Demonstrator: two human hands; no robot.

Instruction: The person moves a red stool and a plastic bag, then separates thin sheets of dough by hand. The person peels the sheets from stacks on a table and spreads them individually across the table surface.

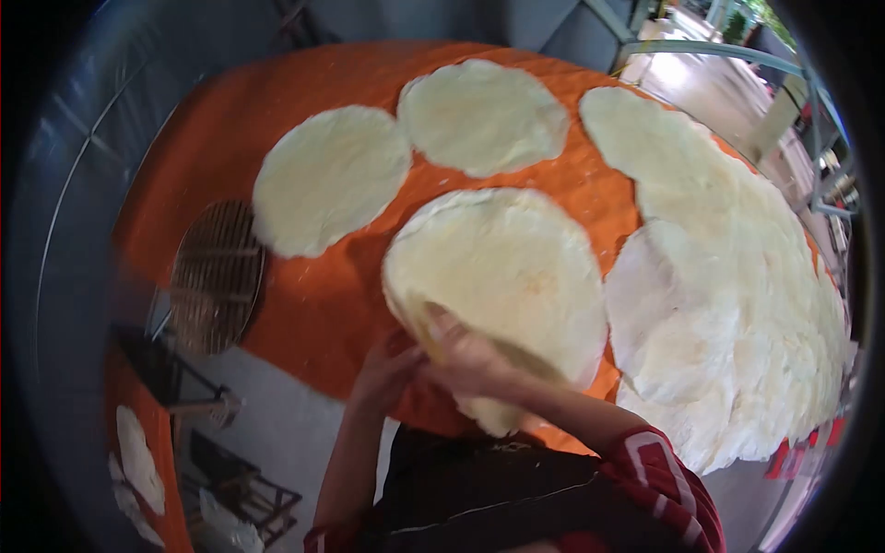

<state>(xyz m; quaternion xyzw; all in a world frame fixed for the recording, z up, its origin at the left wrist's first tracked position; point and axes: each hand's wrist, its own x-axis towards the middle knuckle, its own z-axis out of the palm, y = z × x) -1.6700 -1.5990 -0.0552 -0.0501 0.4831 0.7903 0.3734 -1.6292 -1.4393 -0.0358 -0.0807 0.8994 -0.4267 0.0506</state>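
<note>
A large round flatbread sheet [502,258], pale and thin, lies on the orange cloth in front of me; its doubled rim suggests more than one layer. My right hand [461,355] is over its near left edge, blurred, with fingers closed around what looks like a raised, yellowish bit of that edge. Just left of it, my left hand [392,369] is beside the same edge, its fingers partly hidden behind the right hand and blurred. A flap of the sheet hangs below my right wrist.
Two more round sheets, a left one [332,180] and a right one [484,117], lie farther back on the orange cloth [304,313]. Many overlapping sheets [737,304] cover the right side. A round slatted rack [218,276] stands at the left edge. Metal frame bars [719,48] rise at upper right.
</note>
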